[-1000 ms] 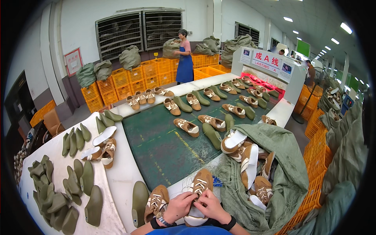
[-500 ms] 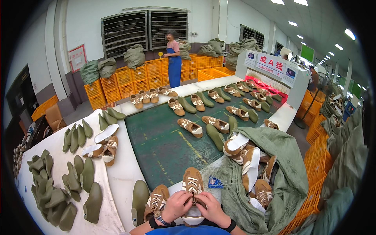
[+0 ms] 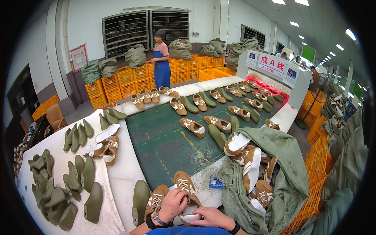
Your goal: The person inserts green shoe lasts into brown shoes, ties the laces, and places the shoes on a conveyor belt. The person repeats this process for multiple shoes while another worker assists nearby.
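In front of me is a brown and white lace-up sneaker [image 3: 184, 181], toe pointing away and tilted to the left. My left hand [image 3: 174, 204] is closed on it at the tongue and lower laces. My right hand [image 3: 214, 217] grips the heel collar, its thumb by the white inside of the opening. Left of this shoe, partly hidden behind my left hand, lies a second brown sneaker [image 3: 156, 199]. A green shoe last [image 3: 140, 200] stands beside that one on the white table edge.
Many green lasts [image 3: 93, 203] lie on the white table at left, near several sneakers [image 3: 111, 150]. Sneakers and lasts line the green conveyor belt [image 3: 156, 152]. A green sack [image 3: 288, 164] of shoes sits at right, beside orange crates [image 3: 319, 164]. A person in a blue apron [image 3: 161, 68] stands beyond.
The held sneaker has tilted to the left. My right hand has moved from the laces down to the heel collar; my left stays near the tongue. The person beyond has shifted left.
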`<state>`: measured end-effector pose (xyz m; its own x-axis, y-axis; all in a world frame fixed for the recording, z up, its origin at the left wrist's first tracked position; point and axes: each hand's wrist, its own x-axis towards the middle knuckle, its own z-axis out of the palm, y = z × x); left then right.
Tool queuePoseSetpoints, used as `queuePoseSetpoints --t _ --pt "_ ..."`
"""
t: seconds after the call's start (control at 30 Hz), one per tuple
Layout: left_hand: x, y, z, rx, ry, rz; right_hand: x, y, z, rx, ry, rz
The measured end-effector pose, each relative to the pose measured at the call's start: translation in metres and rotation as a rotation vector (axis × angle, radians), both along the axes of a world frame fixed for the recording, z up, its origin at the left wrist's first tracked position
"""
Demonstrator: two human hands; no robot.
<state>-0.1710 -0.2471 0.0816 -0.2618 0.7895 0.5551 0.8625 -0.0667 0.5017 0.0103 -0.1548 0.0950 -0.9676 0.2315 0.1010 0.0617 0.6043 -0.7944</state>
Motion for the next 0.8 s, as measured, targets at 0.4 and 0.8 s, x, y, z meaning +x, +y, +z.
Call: queuePoseSetpoints --t 0.4,0.8 --pt "0.003 0.008 -0.008 -0.484 0.166 -0.110 -0.009 -0.002 -0.005 0.228 -0.089 0.122" --pt "-0.010 0.013 -0.023 -0.472 0.020 -0.092 -0.016 -0.006 0.009 0.216 -0.100 0.095"
